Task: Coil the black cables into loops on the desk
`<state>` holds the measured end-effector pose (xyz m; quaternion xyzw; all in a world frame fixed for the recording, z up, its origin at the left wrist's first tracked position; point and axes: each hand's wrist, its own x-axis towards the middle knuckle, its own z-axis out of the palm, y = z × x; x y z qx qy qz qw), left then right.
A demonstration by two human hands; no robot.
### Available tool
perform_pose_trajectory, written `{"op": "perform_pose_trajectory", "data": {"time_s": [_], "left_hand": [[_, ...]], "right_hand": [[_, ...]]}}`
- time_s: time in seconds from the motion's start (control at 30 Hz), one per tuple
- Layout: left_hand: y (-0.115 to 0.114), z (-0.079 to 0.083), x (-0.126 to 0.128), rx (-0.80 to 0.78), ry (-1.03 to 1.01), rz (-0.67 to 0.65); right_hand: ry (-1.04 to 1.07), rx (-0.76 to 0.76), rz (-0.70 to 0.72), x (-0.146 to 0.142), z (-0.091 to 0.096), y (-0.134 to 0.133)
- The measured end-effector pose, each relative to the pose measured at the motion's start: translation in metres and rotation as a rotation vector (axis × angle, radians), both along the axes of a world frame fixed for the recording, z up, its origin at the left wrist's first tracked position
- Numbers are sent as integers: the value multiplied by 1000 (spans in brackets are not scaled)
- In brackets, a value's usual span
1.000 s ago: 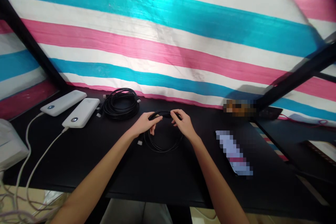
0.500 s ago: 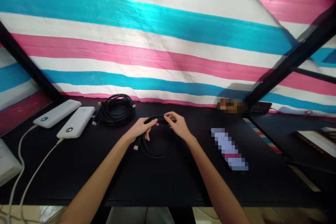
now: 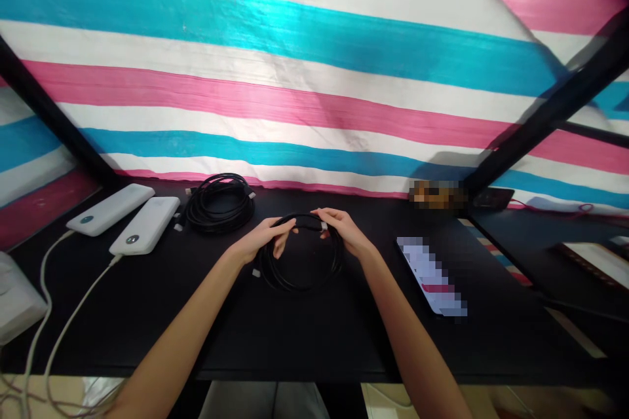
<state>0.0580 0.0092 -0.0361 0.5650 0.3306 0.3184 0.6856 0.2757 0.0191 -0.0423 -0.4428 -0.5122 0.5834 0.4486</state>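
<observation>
A black cable [image 3: 299, 288], wound into a round coil, is between my hands above the black desk. My left hand [image 3: 265, 239] is closed around the coil's upper left, thumb on top and fingers curled below. On the upper right, my right hand [image 3: 341, 229] pinches the coil between thumb and fingers. A light metal plug [image 3: 324, 226] on a black connector shows beside the right fingertips. Another plug [image 3: 256, 273] of the cable sticks out at the lower left of the coil. Parts of the loops are hidden behind the fingers.
A second coiled black cable [image 3: 221, 206] lies behind to the left. Two white power banks [image 3: 147, 226] with white cords lie further left, near a white object [image 3: 17, 301]. A blurred-out phone [image 3: 432, 278] lies right. Striped sheeting [image 3: 275, 98] hangs behind the desk.
My right hand has shifted slightly right along the coil, and the plug by its fingertips has come into view. The left hand keeps its hold. The camera view has moved slightly.
</observation>
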Motion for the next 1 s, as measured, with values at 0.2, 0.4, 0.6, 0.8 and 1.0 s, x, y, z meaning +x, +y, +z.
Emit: {"op": "perform_pose_trajectory", "data": {"time_s": [0.2, 0.4, 0.6, 0.8, 1.0], "left_hand": [[1, 1, 2, -68, -143, -60], [1, -1, 5, -33, -68, 28], [-5, -1, 12, 160, 198, 165], [-2, -6, 17, 291, 342, 323], [5, -16, 17, 417, 337, 395]], "right_hand": [[69, -37, -7, -4, 3, -2], [-9, 22, -46, -6, 1, 0], [-106, 152, 114, -4, 3, -5], [-122, 155, 4, -2, 9, -5], [4, 142, -273, 6, 13, 0]]}}
